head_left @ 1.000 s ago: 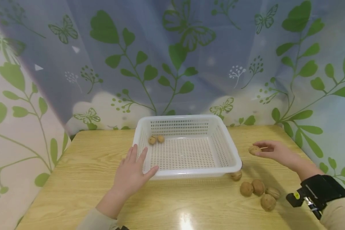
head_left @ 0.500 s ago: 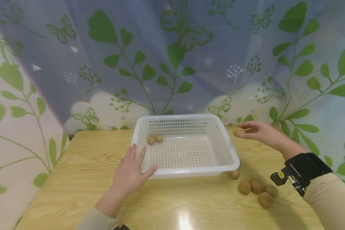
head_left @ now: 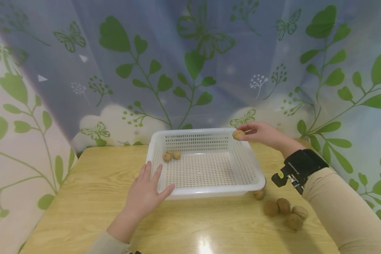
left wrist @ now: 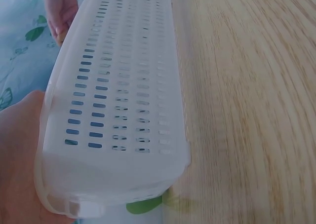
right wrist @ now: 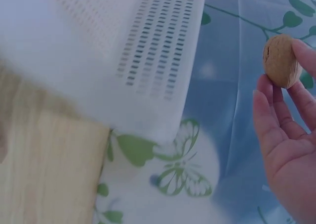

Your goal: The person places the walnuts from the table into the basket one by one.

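A white slotted plastic basket sits on the wooden table, with two walnuts in its back left corner. My left hand rests with spread, straight fingers on the basket's left front rim. Between thumb and fingertips my right hand pinches a walnut, held over the back right corner of the basket. In the right wrist view, that walnut shows upright in the fingertips, a dark crack along its shell. The left wrist view shows the basket's slotted wall beside my left hand.
Several walnuts lie in a cluster on the table right of the basket. One more walnut lies by the basket's front right corner, partly hidden under the rim. A leaf-patterned curtain hangs behind the wooden table.
My right hand has carried the walnut left and away from me, from the table's right side to above the basket's back right corner. The left hand has stayed on the rim.
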### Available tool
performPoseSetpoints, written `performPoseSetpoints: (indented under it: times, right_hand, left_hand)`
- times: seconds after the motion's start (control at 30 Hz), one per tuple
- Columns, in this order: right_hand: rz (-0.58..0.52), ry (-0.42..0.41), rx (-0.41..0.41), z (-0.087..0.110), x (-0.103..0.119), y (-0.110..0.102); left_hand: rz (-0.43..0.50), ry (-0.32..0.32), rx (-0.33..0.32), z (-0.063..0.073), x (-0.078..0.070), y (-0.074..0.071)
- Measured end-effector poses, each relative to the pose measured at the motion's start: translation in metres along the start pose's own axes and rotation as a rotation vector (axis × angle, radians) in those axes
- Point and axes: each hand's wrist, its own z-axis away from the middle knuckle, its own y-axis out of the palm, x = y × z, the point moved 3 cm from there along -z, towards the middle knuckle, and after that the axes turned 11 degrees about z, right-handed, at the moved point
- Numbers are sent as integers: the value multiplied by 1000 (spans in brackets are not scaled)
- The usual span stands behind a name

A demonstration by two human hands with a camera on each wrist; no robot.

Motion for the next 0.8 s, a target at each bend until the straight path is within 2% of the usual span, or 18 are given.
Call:
performPoseSetpoints:
  times: [0.27, 0.43, 0.67, 0.8]
  right_hand:
    - [-11, -65, 14, -35, 23, 8]
    - [-40, -70, 19, -60, 29, 19]
    - [-147, -92, 32, -93, 33, 43]
    - [-122, -94, 45, -106, 31, 63]
  left_hand:
    - [-5, 4, -14, 1, -1, -2]
    - [3, 0, -4, 1, -1, -2]
    - [8, -12, 2, 0, -1, -2]
    - [13, -19, 9, 1, -2, -1]
